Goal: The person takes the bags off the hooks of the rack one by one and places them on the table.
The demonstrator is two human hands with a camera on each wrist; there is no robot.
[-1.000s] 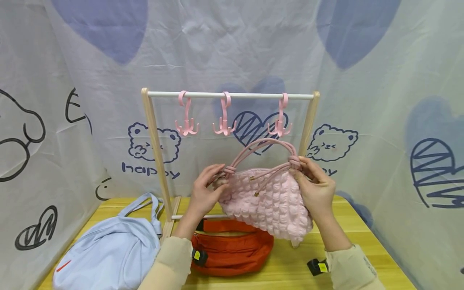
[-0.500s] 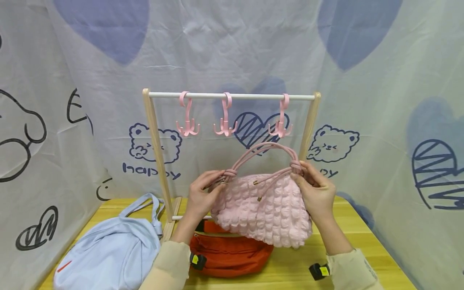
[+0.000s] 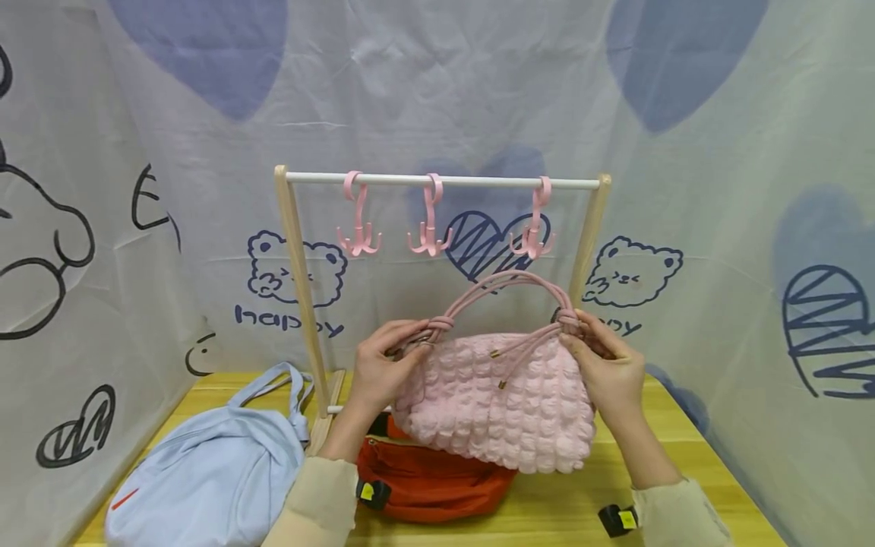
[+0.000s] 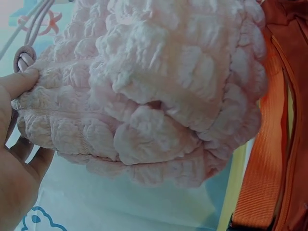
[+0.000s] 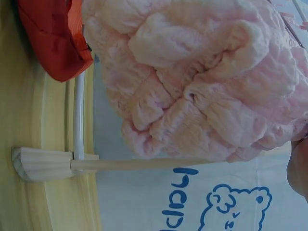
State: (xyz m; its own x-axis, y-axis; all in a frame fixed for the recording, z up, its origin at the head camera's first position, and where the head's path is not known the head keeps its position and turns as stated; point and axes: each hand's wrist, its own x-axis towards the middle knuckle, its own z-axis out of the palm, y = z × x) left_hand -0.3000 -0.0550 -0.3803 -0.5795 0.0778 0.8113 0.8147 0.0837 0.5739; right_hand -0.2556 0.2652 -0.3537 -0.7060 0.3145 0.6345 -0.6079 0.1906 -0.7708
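Observation:
A pink puffy handbag [image 3: 492,403] hangs between both hands, held up in front of the rack with its knotted cord handle [image 3: 509,277] arching on top. My left hand [image 3: 386,361] pinches its upper left corner just below the handle's knot. At the upper right corner my right hand [image 3: 608,365] pinches it by the other knot, where two thin cords with metal tips dangle. The left wrist view shows thumb and fingers on the edge of the puckered fabric [image 4: 144,96]. Only a bit of the right hand [image 5: 299,168] shows in the right wrist view.
Behind stands a wooden rack with a white rail [image 3: 478,181] carrying pink hooks [image 3: 429,228]. A red waist bag [image 3: 437,486] lies on the table [image 3: 683,471] under the handbag. A light blue bag [image 3: 212,471] lies at left.
The handbag has been lowered slightly and levelled, covering more of the red bag. Both hands keep their grip; the right hand has shifted a little down and to the right.

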